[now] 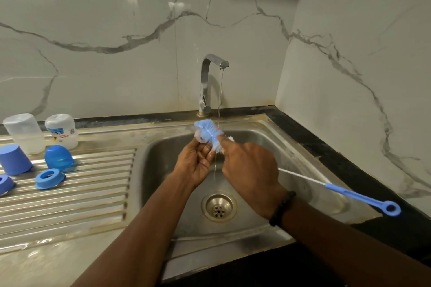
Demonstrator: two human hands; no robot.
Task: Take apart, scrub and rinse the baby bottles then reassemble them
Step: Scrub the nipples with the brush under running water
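Over the steel sink, our left hand pinches a clear teat; our right hand grips the blue bristle bottle brush.

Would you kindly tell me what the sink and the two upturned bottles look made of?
Sink: apparently stainless steel, brushed, with dull grey reflections and stained rims. Upturned bottles: probably translucent plastic, cloudy white walls; one bears printed markings.
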